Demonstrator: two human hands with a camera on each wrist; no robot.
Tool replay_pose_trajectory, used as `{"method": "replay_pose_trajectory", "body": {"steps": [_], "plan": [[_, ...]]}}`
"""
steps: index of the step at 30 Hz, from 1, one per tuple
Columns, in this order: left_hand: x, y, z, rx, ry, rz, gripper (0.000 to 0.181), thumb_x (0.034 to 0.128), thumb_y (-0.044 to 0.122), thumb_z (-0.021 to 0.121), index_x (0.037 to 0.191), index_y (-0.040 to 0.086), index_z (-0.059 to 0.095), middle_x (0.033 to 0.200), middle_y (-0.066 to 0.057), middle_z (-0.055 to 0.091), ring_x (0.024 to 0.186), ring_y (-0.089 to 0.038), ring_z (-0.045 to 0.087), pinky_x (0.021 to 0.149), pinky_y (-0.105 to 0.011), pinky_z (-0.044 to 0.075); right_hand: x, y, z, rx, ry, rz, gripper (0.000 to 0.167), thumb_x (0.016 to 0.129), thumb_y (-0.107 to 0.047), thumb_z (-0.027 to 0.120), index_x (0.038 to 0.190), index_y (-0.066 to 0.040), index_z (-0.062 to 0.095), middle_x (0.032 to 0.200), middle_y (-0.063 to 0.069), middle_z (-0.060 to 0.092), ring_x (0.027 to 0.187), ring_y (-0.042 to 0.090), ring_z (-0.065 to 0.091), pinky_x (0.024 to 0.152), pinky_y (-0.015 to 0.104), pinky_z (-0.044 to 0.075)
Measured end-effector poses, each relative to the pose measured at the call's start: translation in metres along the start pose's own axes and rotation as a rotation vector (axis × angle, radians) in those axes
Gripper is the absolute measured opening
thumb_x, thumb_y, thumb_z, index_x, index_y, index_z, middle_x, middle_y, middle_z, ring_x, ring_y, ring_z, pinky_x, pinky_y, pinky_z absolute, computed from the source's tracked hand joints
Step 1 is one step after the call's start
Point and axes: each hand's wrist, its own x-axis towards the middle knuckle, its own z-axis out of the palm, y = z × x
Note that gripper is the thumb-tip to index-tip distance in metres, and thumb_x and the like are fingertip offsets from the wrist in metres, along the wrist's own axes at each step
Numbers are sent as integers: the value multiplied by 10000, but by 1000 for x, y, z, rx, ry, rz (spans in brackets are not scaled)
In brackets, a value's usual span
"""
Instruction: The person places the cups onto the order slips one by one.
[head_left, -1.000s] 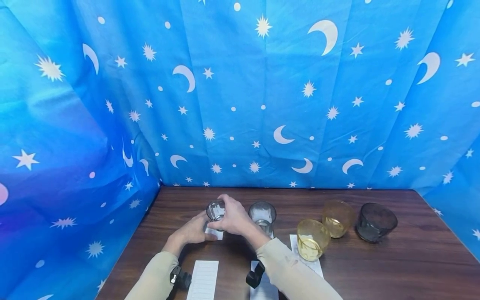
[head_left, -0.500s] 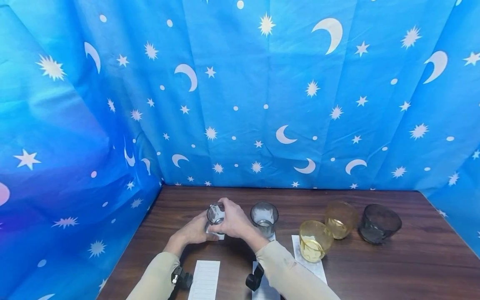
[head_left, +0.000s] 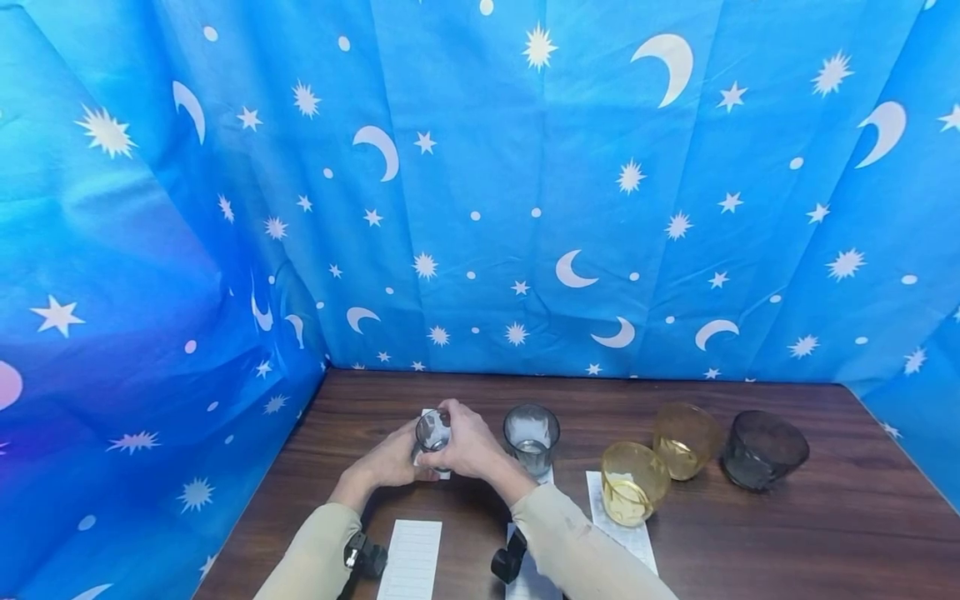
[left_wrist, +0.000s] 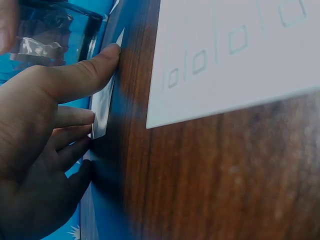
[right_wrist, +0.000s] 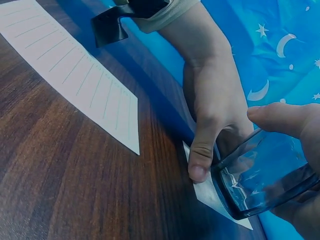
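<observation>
My right hand grips a small smoky clear drinking glass from its right side, thumb and fingers round the wall. Under the glass lies a white paper slip; whether the base touches it I cannot tell. My left hand rests at the slip's left side, its thumb and fingers fairly straight against the paper and table. In the left wrist view that thumb lies along the slip's edge. A second smoky glass stands upright just right of my right hand, on another slip.
Farther right stand a yellow glass on a paper sheet, an amber glass and a dark grey glass. Lined paper strips lie near the front of the wooden table. A blue curtain stands behind.
The slip's far end now shows behind the held glass, where it was hidden before. Both hands stay nearly in place; the whole head view has shifted slightly.
</observation>
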Motion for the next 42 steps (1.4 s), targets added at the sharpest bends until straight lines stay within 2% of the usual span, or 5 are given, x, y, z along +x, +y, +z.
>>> {"method": "replay_pose_trajectory", "body": {"steps": [11,25,31,38,42], "plan": [[0,1,0,-12,12,-14,860,681,360,876,1398,136,456,1309,-43,575,1209,-230,570,1081,-440,426,1,1,4,6,-2,-1,811,662,-418,877,1289,-76,494,1197,117,625,1054,237,617,902,368,530],[0,0,-2,28,10,-13,860,695,354,871,1408,118,452,1350,-48,549,1260,-241,532,1105,-430,401,6,1,9,28,-1,18,811,659,-398,885,1291,-78,490,1229,143,619,1074,255,612,923,385,521],[0,-1,-1,-7,-2,-37,883,693,366,869,1423,138,430,1353,-47,545,1245,-236,544,1095,-448,410,6,4,13,18,9,27,828,653,-415,886,1294,-72,491,1221,128,620,1078,261,617,933,380,521],[-1,-2,1,-19,-21,-19,942,702,369,864,1474,123,382,1433,-71,490,1294,-249,510,1108,-449,394,6,8,19,16,-7,45,854,669,-431,874,1329,-67,472,1236,113,603,1103,258,608,957,378,514],[-1,-2,1,-18,-16,-36,939,693,384,866,1464,130,393,1417,-63,502,1289,-248,514,1108,-455,394,5,8,20,18,-5,43,856,668,-426,874,1329,-61,471,1224,112,604,1089,253,610,941,377,521]]}}
